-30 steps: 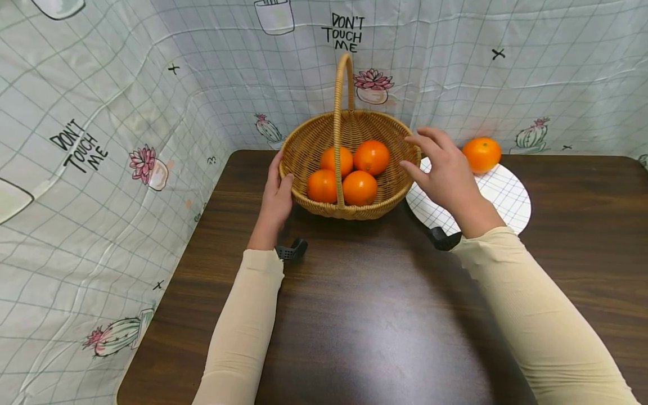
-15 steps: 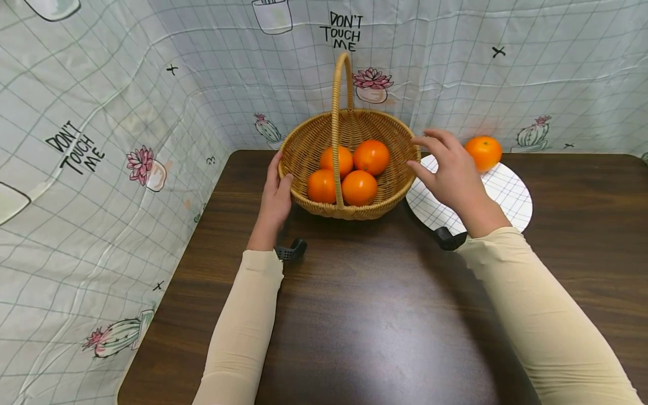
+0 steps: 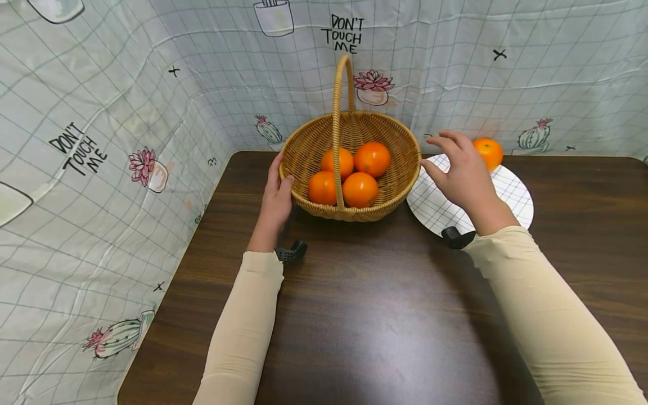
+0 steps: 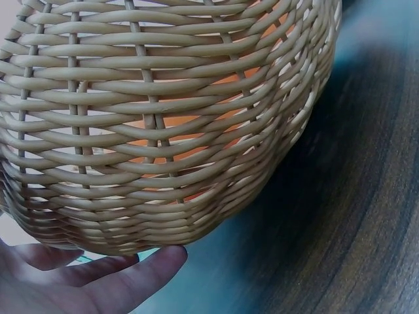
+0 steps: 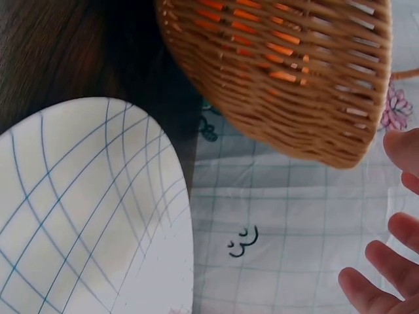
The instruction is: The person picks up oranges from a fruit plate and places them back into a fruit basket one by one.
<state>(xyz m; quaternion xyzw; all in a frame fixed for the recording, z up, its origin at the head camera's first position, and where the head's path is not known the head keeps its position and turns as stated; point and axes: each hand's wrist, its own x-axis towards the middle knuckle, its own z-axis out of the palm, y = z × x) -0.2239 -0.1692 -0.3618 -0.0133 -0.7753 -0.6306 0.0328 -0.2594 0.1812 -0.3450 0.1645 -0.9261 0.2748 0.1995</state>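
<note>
A woven wicker basket [image 3: 298,169] with a tall arched handle stands at the back of the table. Inside it lie several oranges [image 3: 360,190]. My left hand [image 3: 275,197] holds the basket's left side, thumb at the rim; in the left wrist view its fingers [image 4: 144,278] touch the outer weave. Just right of the basket rim is my right hand [image 3: 466,174], fingers spread and holding nothing. The right wrist view shows its fingertips [image 5: 402,232] beside the weave, apart from it. Another orange [image 3: 489,153], partly hidden by the right hand, sits at the far side of a white plate [image 3: 511,197].
The plate has thin blue grid lines and lies under the right hand and wrist. A printed white cloth [image 3: 228,50] rises along the back and left of the dark wooden table [image 3: 354,315]. Both wrists wear a black device [image 3: 292,251].
My right hand has moved a little to the right, away from the basket rim, and covers more of the orange on the plate. The left hand and basket stay put.
</note>
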